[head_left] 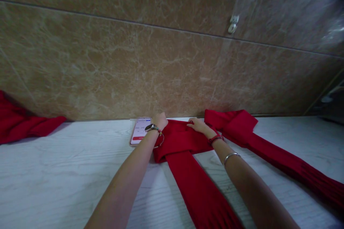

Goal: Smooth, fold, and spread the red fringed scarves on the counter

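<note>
A red fringed scarf (176,141) lies partly folded on the white wood-grain surface, one long end running down toward me. My left hand (160,120) is closed on the scarf's upper left corner, beside a phone. Farther right, my right hand (200,127) pinches the scarf's upper edge, with fingers bent over the cloth. Bracelets and a watch circle my left wrist; a red band and a silver bangle are on my right arm. The fingertips of both hands are partly hidden by the cloth and the hands themselves.
A phone (138,132) showing a timer lies near the wall, left of the scarf. Another red scarf (236,125) stretches off to the right, and more red cloth (24,125) lies at far left. A brown marbled tile wall (134,64) bounds the surface behind.
</note>
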Available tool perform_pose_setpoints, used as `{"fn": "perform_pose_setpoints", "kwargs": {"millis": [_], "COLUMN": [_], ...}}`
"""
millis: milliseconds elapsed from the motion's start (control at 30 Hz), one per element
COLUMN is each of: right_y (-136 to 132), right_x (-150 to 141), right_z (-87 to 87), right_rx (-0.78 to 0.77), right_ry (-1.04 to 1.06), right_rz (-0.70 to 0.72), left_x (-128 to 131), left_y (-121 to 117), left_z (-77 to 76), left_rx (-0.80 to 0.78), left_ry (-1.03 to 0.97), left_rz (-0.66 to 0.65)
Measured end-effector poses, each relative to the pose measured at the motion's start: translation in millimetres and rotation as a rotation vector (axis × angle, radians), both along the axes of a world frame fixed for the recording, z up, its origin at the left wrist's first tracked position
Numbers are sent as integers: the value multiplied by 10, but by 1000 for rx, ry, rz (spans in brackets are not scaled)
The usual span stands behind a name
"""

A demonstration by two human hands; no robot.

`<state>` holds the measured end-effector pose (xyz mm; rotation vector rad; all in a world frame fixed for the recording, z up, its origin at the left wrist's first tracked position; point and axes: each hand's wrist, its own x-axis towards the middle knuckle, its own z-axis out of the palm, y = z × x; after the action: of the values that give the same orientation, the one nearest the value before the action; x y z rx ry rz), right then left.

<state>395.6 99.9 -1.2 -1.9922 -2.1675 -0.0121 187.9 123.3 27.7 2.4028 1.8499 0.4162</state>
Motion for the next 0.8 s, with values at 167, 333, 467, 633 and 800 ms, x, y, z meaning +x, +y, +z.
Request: {"fn": "perform_pose_setpoints", "kwargs": {"millis": [167,333,467,633,800], "right_y": [-110,-204,-269,-316,-278], "right_x": [-78,-198,-174,-105,-52], "right_z": [123,296,360,446,429], "right_rx": [182,-104,-235,-225,-285], "right_ry": [0,-46,-73,-79,-102], "right_rz": [98,245,164,116,94], "left_x": [147,157,130,258,311], "left_y": [-198,-199,-195,-305,-284], "left_z": [55,47,59,72,17], "left_rx": [154,6,-44,26,-7], "left_ry": [120,280,345,324,332], "left_rz": [-283,-519,-445,-515,-579]}}
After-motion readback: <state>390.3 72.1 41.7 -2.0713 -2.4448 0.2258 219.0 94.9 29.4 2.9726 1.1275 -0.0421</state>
